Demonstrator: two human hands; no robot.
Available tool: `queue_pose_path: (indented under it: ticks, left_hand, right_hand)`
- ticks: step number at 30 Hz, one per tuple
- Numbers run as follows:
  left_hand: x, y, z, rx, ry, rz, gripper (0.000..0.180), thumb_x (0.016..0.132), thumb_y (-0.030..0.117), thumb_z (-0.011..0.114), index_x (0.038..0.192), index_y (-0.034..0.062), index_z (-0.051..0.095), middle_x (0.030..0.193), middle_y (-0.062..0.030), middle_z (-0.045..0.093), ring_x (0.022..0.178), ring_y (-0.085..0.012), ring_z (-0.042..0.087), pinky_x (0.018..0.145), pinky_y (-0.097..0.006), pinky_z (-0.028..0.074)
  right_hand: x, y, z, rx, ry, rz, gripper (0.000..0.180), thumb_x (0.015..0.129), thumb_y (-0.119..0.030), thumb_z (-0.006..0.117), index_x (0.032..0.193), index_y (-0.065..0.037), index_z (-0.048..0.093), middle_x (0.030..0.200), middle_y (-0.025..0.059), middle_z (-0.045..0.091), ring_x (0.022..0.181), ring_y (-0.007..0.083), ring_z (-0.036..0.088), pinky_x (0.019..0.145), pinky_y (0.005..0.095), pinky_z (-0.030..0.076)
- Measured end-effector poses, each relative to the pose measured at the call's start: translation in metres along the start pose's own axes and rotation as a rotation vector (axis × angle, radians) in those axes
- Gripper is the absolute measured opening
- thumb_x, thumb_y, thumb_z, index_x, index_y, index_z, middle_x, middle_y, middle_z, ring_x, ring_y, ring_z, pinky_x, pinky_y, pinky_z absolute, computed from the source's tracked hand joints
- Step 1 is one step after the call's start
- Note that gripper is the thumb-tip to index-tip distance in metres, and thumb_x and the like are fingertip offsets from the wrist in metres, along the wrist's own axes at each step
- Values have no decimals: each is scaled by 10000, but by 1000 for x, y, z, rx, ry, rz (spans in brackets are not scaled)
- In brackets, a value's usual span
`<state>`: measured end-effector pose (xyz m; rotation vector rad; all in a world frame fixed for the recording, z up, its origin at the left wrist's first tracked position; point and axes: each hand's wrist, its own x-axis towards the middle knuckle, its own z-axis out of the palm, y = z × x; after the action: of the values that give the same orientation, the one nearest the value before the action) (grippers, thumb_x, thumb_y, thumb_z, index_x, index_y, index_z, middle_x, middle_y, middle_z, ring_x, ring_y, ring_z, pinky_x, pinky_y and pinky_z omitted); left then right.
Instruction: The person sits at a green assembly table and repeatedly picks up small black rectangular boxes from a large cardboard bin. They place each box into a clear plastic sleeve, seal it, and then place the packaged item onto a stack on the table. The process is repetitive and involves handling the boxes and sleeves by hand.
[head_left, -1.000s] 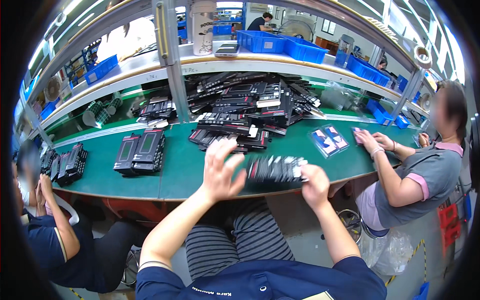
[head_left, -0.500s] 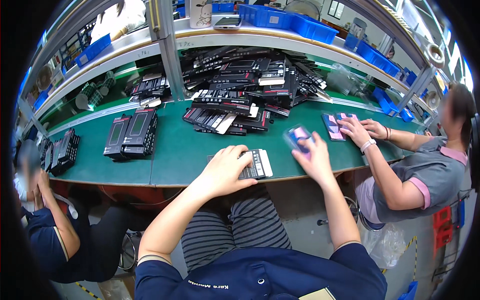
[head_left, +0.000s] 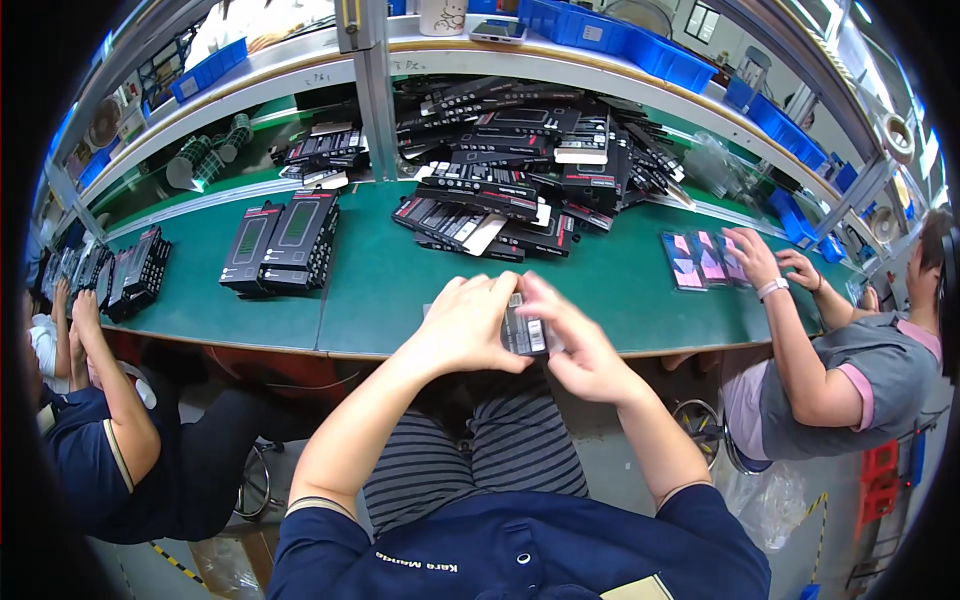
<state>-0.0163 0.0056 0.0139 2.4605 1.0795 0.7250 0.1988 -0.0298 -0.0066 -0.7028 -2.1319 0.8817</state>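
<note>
Low over the near edge of the table, my left hand (head_left: 462, 325) is wrapped over a small black carton (head_left: 523, 328) with a white label on the part that shows. My right hand (head_left: 585, 352) is closed around the carton's right end, its fingers slightly blurred. The flat pink-and-blue item it carried before is out of sight, and I cannot tell whether it is inside the carton. Beyond both hands, a heap of flat black cartons (head_left: 480, 185) lies on the green table (head_left: 385, 290).
Two stacks of black boxes (head_left: 268, 262) stand at the left, with more boxes (head_left: 137, 272) past them. A co-worker's hands (head_left: 755, 255) are at several pink-and-blue flat items (head_left: 685, 270) on the right. Blue bins (head_left: 670, 55) sit on the shelf above, beside a metal post (head_left: 375, 110).
My right hand has moved left to the carton's end, and the pink-and-blue item has gone from view. The co-worker's row of flat items has grown. The whole view has shifted slightly.
</note>
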Motion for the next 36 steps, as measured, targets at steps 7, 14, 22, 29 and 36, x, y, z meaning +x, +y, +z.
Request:
queue_pose_path:
  ticks: [7,14,22,29,36]
  left_hand:
    - [3,15,30,-287,861,96,736,648,243,939,1142,72,421,1030,-111,574,923,-216,608,847,-336,510]
    - [0,19,9,-1156,778,90,189,1001,30,536,1139,78,417,1091,-135,641,1002,-157,622,890,-290,505]
    - [-3,15,12,-1071,801,102,139,978,-1,566,1077,37,478,1039,-114,630,958,-159,620,869,-283,498]
    - [-23,-13,6,-413,883,187,111,955,60,629,1035,33,557,1149,-152,613,1048,-215,596,912,-320,464]
    - [-54,-11,-37,-1123,524,-405,831,875,11,651,1557,17,175,1475,-153,403,1302,-220,467,1061,-342,403]
  right_hand:
    - [49,-25,15,1114,482,194,303,1000,-76,513,1260,64,581,1204,122,645,1128,198,599,1017,319,441]
    - [66,-13,52,165,779,-259,139,1005,-47,530,1082,29,618,1102,111,642,1063,174,596,974,303,453]
    - [71,-13,55,522,803,-237,210,951,7,615,1105,-33,478,1060,122,628,950,142,624,838,259,510]
    - [53,16,70,29,662,-298,556,784,97,746,1196,-84,417,1092,148,604,917,248,661,774,333,525]
    - [71,-18,67,-395,210,-614,325,676,-170,836,684,-61,530,1065,116,681,1039,317,654,838,427,512]
